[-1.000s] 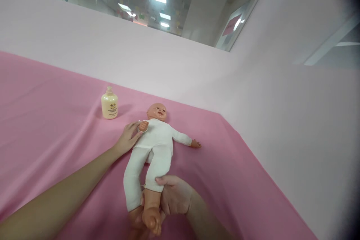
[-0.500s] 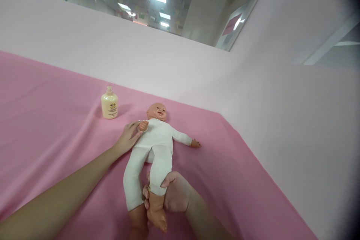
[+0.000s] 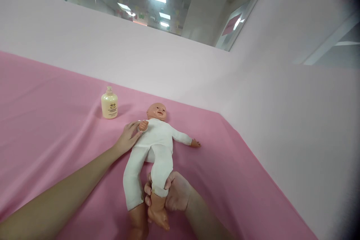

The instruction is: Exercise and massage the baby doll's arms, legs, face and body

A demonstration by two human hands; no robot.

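Since a second ago, the right hand (image 3: 176, 195) has slid up from the foot to wrap the ankle of the baby doll (image 3: 153, 148), and that leg now sits higher.

Lying face-up on the pink cloth (image 3: 56, 120), the doll wears a white bodysuit, with a cream lotion bottle (image 3: 109, 104) standing well apart near its head. The right hand's fingers curl closed round the ankle at the cuff; the left hand (image 3: 128, 138) lies flat and loosely open, fingertips touching the doll's raised arm. Pulling the leg harder could, I judge, drag the light doll along the cloth, since the left hand barely pins it.
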